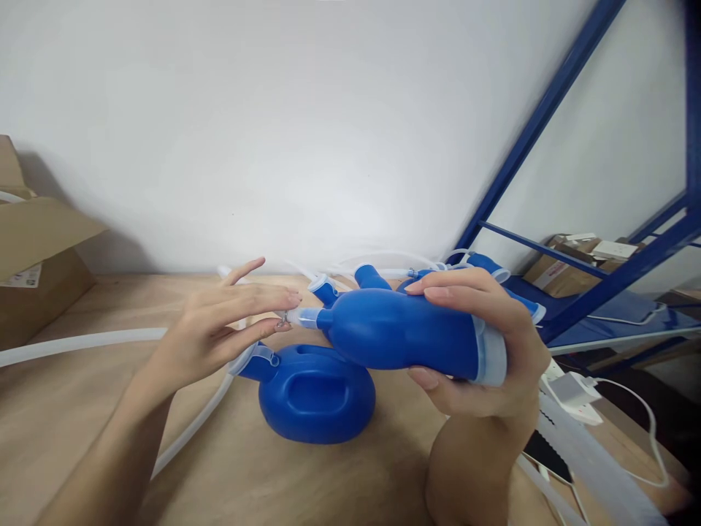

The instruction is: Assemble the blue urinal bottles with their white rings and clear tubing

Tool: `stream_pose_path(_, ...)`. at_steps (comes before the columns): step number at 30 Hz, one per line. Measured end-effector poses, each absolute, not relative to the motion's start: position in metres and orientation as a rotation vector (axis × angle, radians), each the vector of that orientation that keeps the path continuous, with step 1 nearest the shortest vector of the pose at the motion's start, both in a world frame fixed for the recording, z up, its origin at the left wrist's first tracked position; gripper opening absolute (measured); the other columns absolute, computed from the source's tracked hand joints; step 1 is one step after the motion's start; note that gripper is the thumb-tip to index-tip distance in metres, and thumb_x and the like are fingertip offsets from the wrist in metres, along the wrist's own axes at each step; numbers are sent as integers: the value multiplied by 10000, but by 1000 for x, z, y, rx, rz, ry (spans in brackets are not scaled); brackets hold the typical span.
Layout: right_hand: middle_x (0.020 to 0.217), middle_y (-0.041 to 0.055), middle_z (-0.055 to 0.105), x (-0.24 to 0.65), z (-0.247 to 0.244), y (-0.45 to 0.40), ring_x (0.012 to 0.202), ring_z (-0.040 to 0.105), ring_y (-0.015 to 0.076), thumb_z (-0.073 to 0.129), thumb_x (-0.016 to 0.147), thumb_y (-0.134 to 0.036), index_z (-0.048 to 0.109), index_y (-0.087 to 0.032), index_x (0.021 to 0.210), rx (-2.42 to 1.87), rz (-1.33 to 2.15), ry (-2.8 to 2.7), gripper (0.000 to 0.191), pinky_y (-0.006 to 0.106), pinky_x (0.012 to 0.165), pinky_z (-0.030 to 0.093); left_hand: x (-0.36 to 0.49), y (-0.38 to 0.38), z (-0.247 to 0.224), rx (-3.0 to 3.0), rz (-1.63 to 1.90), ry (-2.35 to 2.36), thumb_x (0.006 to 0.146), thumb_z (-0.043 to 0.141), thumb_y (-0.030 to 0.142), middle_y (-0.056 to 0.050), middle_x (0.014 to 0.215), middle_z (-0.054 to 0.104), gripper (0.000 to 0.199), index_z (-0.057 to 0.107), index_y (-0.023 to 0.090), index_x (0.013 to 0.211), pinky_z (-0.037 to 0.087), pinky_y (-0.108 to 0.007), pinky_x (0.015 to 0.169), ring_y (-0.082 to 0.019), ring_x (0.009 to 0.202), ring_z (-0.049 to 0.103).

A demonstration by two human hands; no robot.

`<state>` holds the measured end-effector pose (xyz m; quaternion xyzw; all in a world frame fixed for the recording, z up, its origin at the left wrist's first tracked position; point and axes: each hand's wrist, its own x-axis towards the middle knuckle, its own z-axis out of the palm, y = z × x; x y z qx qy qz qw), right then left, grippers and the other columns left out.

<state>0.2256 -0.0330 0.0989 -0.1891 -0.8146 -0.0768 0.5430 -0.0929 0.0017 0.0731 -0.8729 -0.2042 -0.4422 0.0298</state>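
Note:
My right hand (pixel 493 343) is wrapped round a blue plastic bottle (pixel 399 329) held level above the table, its wide white-rimmed end in my palm. The bottle's narrow left end carries a clear connector (pixel 304 316). My left hand (pixel 235 314) pinches a small metal clip (pixel 283 319) at the tip of that connector between thumb and fingers, with one finger raised. Below, a blue container (pixel 318 398) with a moulded handle lies on the table, its neck pointing left under my left hand.
More blue containers (pixel 372 277) and white tubes lie behind on the wooden table (pixel 219 467). Open cardboard box (pixel 49 263) at left; blue metal rack (pixel 548 80) at right. A power strip with a white charger (pixel 572 389) and cables sits at the right edge.

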Motion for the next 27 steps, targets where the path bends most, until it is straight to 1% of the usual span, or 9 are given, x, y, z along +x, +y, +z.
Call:
stream_pose_path(3, 1157, 76, 736, 224, 101, -33, 994, 724, 311, 832, 799, -292, 625, -326, 1390, -449, -206, -1968, 627, 516, 817, 672, -89, -2, 74, -2621, -1389, -694, 954, 700, 106, 19, 1181, 813, 367, 713, 299, 1266, 464, -522, 1243, -195, 1080, 783)
stream_pose_path(5, 1171, 85, 730, 223, 102, -33, 1009, 724, 314, 825, 806, -256, 625, -318, 1390, -458, -209, -1981, 620, 512, 834, 671, -88, -3, 74, -2556, -1406, -721, 929, 733, 123, -3, 1182, 805, 329, 725, 272, 1222, 520, -508, 1194, -207, 1080, 774)
stream_pose_path(10, 1160, 102, 731, 220, 102, -32, 1018, 722, 341, 819, 805, -225, 624, -336, 1373, -505, -236, -1984, 611, 521, 811, 677, -89, -2, 74, -2378, -1314, -699, 930, 739, 161, -30, 1124, 800, 300, 730, 247, 1217, 605, -428, 1079, -218, 1040, 759)
stream_pose_path(14, 1159, 98, 713, 219, 102, -32, 1015, 720, 304, 814, 820, -258, 613, -306, 1365, -504, -267, -1999, 583, 473, 795, 679, -91, 2, 71, -2290, -1232, -704, 942, 709, 125, -37, 1103, 797, 319, 719, 244, 1237, 600, -452, 1074, -198, 947, 760)
stream_pose_path(16, 1158, 97, 710, 217, 103, -32, 1006, 724, 285, 813, 823, -268, 614, -289, 1354, -504, -283, -2008, 567, 442, 795, 675, -92, 5, 69, -2286, -1224, -697, 942, 689, 80, -24, 1074, 799, 344, 718, 250, 1240, 578, -472, 1110, -171, 904, 762)
stream_pose_path(19, 1155, 94, 714, 214, 103, -32, 987, 734, 268, 816, 822, -277, 626, -282, 1341, -514, -312, -2014, 553, 397, 777, 667, -95, 9, 66, -2317, -1258, -636, 942, 683, 53, -23, 1050, 806, 350, 722, 235, 1238, 540, -504, 1163, -157, 901, 769)
stream_pose_path(21, 1152, 86, 719, 213, 103, -31, 986, 738, 261, 814, 823, -274, 633, -290, 1338, -522, -321, -2014, 546, 382, 777, 664, -97, 10, 64, -2346, -1278, -606, 928, 721, 70, -30, 1062, 812, 369, 715, 227, 1262, 566, -478, 1141, -156, 900, 773)
stream_pose_path(24, 1146, 83, 720, 213, 103, -30, 990, 738, 257, 809, 828, -279, 634, -293, 1341, -519, -318, -2014, 542, 379, 790, 663, -100, 11, 63, -2342, -1290, -620, 916, 744, 76, -13, 1085, 816, 449, 695, 261, 1322, 606, -431, 1096, -149, 895, 774)
stream_pose_path(27, 1148, 91, 718, 214, 103, -30, 999, 737, 258, 805, 834, -279, 633, -278, 1339, -518, -323, -2018, 533, 380, 803, 663, -100, 11, 62, -2355, -1293, -619, 924, 723, 57, -7, 1090, 818, 469, 687, 273, 1339, 595, -450, 1116, -151, 914, 777)
